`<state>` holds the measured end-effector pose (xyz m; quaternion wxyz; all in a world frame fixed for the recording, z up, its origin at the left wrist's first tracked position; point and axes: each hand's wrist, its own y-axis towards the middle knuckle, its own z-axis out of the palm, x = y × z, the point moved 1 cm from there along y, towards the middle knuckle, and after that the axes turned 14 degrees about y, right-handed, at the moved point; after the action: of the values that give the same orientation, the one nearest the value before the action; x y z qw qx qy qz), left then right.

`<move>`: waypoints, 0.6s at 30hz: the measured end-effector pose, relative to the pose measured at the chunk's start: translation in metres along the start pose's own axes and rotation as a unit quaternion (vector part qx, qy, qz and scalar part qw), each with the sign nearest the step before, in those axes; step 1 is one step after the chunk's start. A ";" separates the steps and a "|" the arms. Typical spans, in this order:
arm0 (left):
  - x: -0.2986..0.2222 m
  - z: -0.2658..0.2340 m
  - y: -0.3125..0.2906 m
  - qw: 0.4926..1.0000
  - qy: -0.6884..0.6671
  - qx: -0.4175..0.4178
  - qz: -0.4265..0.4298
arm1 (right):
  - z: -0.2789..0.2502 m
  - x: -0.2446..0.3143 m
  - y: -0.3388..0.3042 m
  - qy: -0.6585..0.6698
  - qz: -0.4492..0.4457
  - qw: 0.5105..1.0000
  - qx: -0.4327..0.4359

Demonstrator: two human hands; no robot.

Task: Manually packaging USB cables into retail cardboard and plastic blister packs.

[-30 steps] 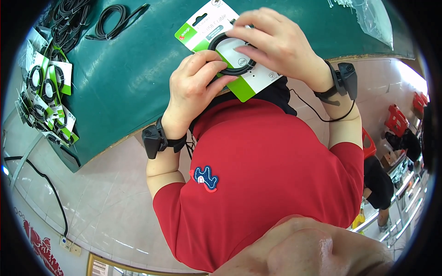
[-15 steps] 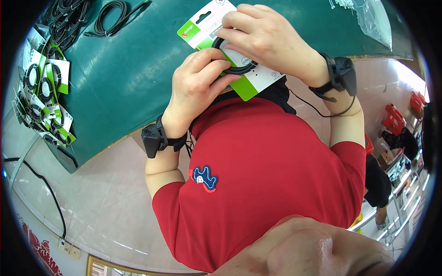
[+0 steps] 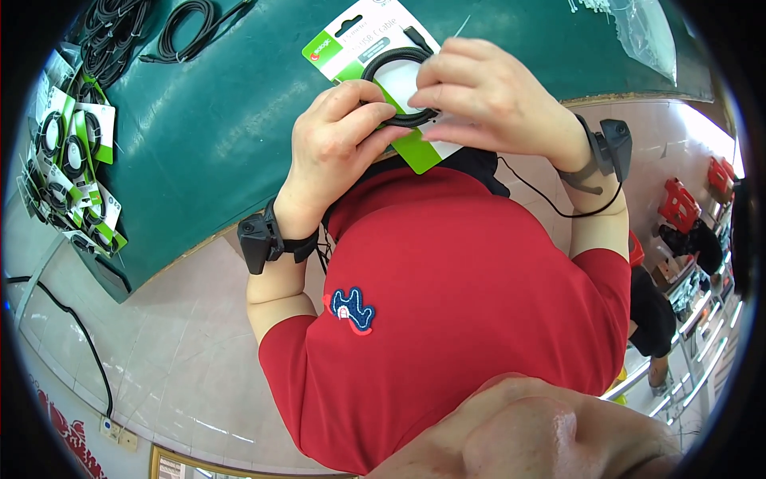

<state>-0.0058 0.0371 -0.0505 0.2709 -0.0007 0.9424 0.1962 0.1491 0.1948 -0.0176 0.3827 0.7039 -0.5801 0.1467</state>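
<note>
Coil (image 3: 394,54) lies pinched lower-left in left grip (image 3: 337,128) — right grip (image 3: 491,94) over its right, hold unclear.

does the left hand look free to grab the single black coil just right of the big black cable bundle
Probably not as it stands: the left hand is pinching the carded cable. If it let go, the way looks free, over green tabletop to the single black coil.

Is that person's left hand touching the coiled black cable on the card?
Touching. The head view shows the left hand pinching the coiled black cable at its lower-left edge.
</note>
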 end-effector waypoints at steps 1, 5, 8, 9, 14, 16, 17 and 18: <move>0.000 -0.001 0.000 1.000 0.000 0.002 0.002 | 0.001 0.001 -0.002 0.027 0.009 0.999 0.031; 0.000 0.001 0.000 1.000 0.002 0.006 0.013 | 0.006 -0.001 -0.007 0.010 0.008 0.999 0.043; 0.001 0.001 0.001 1.000 0.013 0.007 0.022 | 0.011 -0.006 -0.013 0.009 -0.004 0.998 0.054; 0.001 0.001 0.001 1.000 0.014 0.011 0.024 | 0.011 -0.007 -0.014 0.009 -0.010 0.998 0.060; 0.001 0.000 0.000 1.000 0.009 0.018 0.017 | 0.008 -0.007 -0.013 0.042 0.001 0.999 0.033; 0.000 0.000 -0.002 1.000 0.007 0.018 0.009 | 0.005 -0.006 -0.013 0.056 0.012 0.998 0.032; -0.001 0.000 -0.001 1.000 -0.004 0.008 0.005 | 0.003 -0.006 -0.014 0.061 0.018 0.998 0.030; -0.002 0.000 0.000 1.000 -0.014 -0.002 0.001 | 0.003 -0.006 -0.014 0.059 0.018 0.998 0.029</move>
<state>-0.0042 0.0369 -0.0493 0.2837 0.0024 0.9381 0.1988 0.1597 0.1974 -0.0287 0.3930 0.6944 -0.5645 0.2116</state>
